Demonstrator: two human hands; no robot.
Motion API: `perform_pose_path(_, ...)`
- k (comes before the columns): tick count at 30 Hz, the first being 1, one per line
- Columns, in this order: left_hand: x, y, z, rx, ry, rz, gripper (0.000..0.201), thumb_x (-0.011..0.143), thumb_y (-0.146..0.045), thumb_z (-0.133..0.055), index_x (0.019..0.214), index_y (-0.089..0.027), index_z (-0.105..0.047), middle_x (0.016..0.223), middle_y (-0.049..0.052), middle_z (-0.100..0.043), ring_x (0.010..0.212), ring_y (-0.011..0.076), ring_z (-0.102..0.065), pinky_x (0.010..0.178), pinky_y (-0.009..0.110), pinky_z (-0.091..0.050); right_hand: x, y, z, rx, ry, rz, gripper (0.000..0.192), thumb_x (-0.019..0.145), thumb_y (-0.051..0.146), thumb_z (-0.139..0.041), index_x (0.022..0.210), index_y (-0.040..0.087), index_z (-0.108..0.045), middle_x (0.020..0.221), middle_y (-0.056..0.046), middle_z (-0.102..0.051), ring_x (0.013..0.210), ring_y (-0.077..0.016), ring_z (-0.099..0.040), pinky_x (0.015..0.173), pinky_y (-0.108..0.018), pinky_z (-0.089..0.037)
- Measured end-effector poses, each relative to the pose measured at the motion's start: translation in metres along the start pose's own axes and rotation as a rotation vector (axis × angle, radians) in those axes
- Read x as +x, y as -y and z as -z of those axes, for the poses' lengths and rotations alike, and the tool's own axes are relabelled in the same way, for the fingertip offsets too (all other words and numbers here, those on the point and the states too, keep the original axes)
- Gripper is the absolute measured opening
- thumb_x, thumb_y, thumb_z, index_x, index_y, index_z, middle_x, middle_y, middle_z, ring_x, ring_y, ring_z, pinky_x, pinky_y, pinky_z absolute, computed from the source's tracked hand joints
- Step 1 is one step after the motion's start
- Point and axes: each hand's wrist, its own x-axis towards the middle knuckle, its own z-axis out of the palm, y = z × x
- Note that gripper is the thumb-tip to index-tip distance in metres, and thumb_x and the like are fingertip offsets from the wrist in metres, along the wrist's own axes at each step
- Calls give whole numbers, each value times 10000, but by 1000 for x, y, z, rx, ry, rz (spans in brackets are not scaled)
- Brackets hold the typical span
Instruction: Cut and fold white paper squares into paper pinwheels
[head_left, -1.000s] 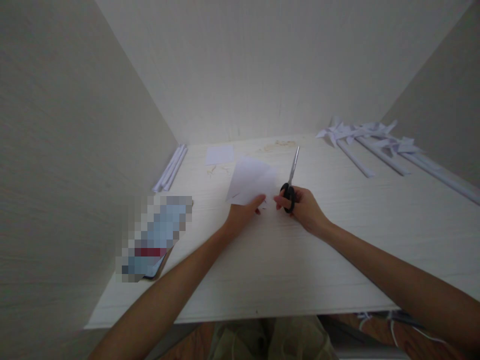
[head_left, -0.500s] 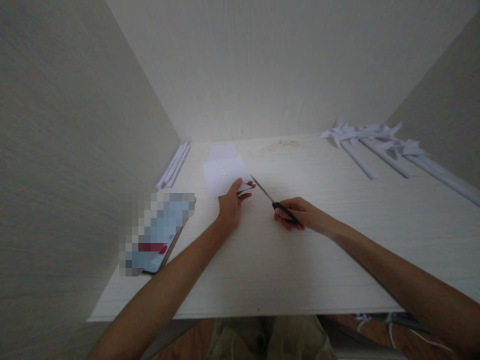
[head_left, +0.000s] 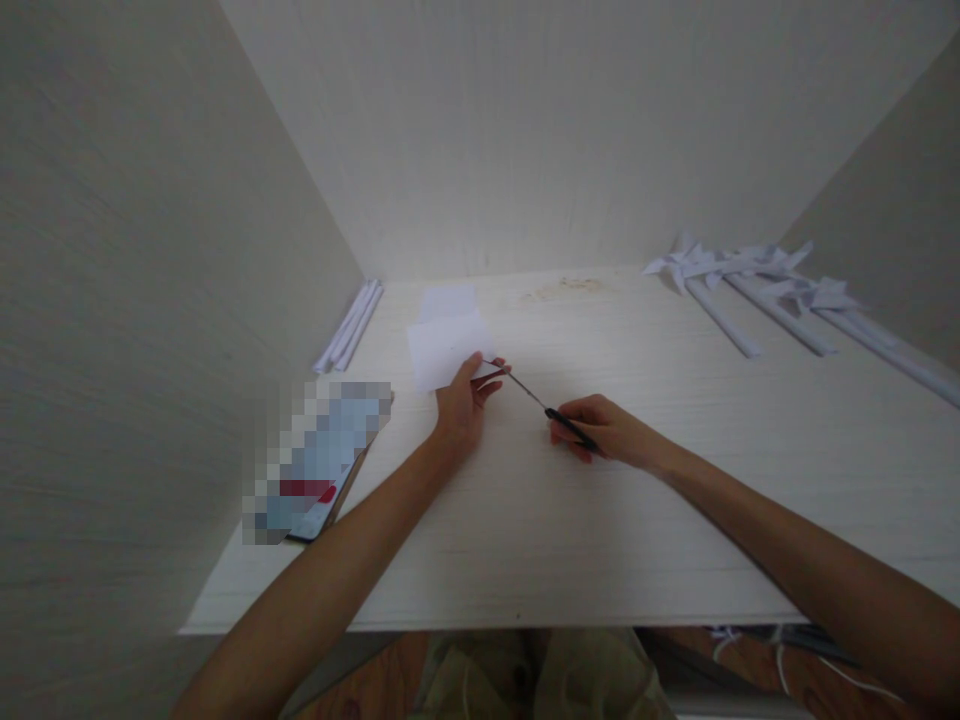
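A sheet of white paper (head_left: 442,345) is pinched at its right edge by my left hand (head_left: 465,400), thumb on top and fingers beneath. Black-handled scissors (head_left: 571,428) are held in my right hand (head_left: 600,428), fingers wrapped round the handles. Their blades point up and left and reach the paper's right edge, close to my left fingertips. Whether the blades are fully closed is hard to make out. Behind the held sheet lies another white piece of paper (head_left: 448,300), partly covered by it.
Rolled white paper tubes (head_left: 349,325) lie by the left wall. A phone (head_left: 330,465), blurred out, rests near my left forearm. Paper pinwheels (head_left: 697,262) on paper sticks (head_left: 780,312) lie at the back right. The white table's front edge (head_left: 517,628) is close to me.
The scissors' blades have moved up to the paper's right edge, near my left fingertips; before, they stood apart from it. My left hand keeps its pinch on the sheet.
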Motion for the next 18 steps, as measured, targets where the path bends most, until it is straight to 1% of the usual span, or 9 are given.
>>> perform_pose_path(6, 0, 1, -1, 49, -21, 1, 74, 702, -211, -554, 730, -143, -558, 658, 5, -631, 599, 114, -628, 485, 180, -440, 2, -5, -1, 26, -9, 11, 346, 687, 495, -542, 595, 161, -528, 437, 48, -431, 381, -65, -373, 399, -224, -253)
perform_pose_path(18, -1, 2, 0, 69, 1, -30, 82, 701, -225, -565, 722, -146, -572, 670, 15, -641, 608, 121, -631, 486, 185, -445, 1, -2, 0, -15, -5, 33, 335, 716, 472, -521, 601, 158, -527, 418, 53, -416, 380, -66, -367, 403, -223, -257)
